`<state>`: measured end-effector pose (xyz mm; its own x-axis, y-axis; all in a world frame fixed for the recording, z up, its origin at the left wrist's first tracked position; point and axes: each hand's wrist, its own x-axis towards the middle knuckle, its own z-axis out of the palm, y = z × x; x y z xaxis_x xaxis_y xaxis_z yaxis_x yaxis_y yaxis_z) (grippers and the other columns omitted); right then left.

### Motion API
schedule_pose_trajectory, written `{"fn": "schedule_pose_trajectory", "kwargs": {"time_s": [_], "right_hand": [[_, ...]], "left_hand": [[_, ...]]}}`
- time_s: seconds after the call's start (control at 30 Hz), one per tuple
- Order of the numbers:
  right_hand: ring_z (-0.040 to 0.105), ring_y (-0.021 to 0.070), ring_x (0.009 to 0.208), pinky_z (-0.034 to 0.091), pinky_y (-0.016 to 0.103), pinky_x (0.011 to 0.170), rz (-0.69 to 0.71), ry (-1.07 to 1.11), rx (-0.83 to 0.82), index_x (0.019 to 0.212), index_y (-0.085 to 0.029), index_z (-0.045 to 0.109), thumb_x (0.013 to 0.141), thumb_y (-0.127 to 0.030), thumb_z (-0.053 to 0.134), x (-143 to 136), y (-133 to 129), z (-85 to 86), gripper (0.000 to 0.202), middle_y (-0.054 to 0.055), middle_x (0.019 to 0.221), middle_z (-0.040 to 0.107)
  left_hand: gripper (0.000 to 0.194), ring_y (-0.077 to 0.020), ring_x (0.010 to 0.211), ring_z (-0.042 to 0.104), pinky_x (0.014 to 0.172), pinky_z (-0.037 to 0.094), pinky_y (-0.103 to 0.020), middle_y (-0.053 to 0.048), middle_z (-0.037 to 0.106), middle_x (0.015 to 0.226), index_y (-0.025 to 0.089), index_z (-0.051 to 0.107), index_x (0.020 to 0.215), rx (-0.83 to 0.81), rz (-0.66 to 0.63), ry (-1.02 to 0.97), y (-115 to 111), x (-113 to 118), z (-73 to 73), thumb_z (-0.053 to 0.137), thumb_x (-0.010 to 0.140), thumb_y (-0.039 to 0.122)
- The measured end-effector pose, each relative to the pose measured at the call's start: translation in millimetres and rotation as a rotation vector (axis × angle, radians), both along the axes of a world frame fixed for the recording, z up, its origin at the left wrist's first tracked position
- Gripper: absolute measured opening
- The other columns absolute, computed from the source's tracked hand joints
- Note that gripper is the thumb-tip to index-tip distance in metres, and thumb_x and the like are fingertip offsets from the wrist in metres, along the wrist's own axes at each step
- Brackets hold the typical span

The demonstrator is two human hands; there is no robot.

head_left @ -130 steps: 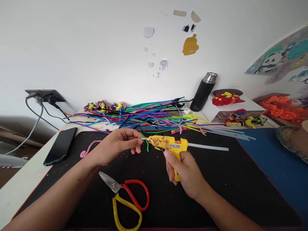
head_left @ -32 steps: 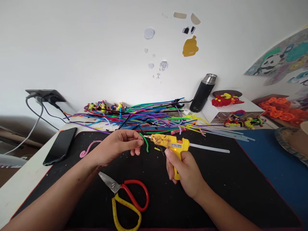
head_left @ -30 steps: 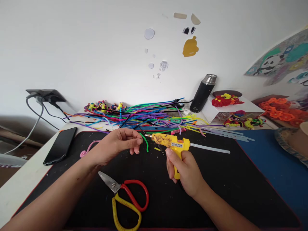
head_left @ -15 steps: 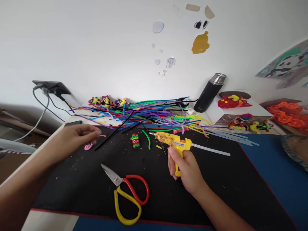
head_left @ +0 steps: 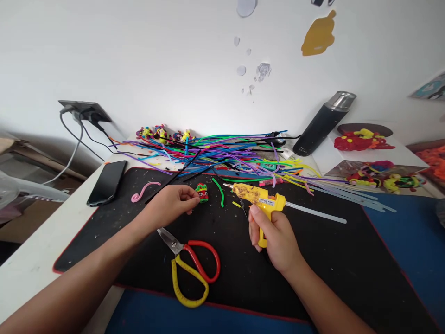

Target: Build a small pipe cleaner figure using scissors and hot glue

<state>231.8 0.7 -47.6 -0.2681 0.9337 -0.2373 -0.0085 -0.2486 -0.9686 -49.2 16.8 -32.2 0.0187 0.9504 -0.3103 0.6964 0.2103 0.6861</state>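
Note:
My right hand is wrapped round the handle of a yellow glue gun. The gun's nozzle points left, and a clear glue stick sticks out of its back. At the middle of the mat, the fingertips of my left hand are pinched at the left side of a small red and green pipe-cleaner figure with a face. Between figure and gun lies a short green pipe-cleaner piece. A curled pink piece is left of my fingers. Scissors with red and yellow handles lie nearer me.
Behind the black mat spreads a heap of coloured pipe cleaners. A black phone lies at the left. A black flask leans by a white box at the right. Cables run from a wall socket.
My left hand has moved right, from beside the pink piece to the small figure. The view has shifted, bringing the whole phone into sight. My right hand still holds the glue gun.

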Motion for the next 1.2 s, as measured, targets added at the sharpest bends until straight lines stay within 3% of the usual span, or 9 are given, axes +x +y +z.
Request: {"fn": "schedule_pose_trajectory", "kwargs": {"time_s": [0.17, 0.63, 1.2], "right_hand": [[0.045, 0.0106, 0.036, 0.036, 0.025, 0.042, -0.014, 0.025, -0.035, 0.063, -0.019, 0.061, 0.083, -0.08, 0.068, -1, 1, 1.9, 0.065, -0.001, 0.041, 0.051], [0.045, 0.0106, 0.037, 0.037, 0.026, 0.044, 0.031, 0.009, -0.092, 0.063, -0.019, 0.061, 0.086, -0.081, 0.064, 1, 5, -1.0, 0.067, -0.001, 0.042, 0.052], [0.046, 0.0106, 0.038, 0.041, 0.026, 0.046, 0.042, 0.002, -0.121, 0.06, -0.019, 0.059, 0.087, -0.08, 0.064, 0, 6, 1.7, 0.067, 0.0, 0.045, 0.053]], "left_hand": [[0.041, -0.0194, 0.062, 0.065, 0.058, 0.04, -0.027, 0.001, 0.072, 0.064, 0.021, 0.076, 0.088, -0.011, 0.044, -0.015, -3, 5, -1.3, 0.065, 0.082, 0.061], [0.045, -0.0196, 0.064, 0.063, 0.061, 0.038, -0.028, 0.0, 0.072, 0.065, 0.02, 0.076, 0.088, -0.065, 0.125, -0.032, -2, 8, -5.5, 0.065, 0.08, 0.064], [0.044, -0.0209, 0.062, 0.066, 0.062, 0.043, -0.029, 0.0, 0.071, 0.061, 0.021, 0.076, 0.084, -0.045, 0.171, 0.013, -1, 16, 13.9, 0.066, 0.078, 0.063]]}}
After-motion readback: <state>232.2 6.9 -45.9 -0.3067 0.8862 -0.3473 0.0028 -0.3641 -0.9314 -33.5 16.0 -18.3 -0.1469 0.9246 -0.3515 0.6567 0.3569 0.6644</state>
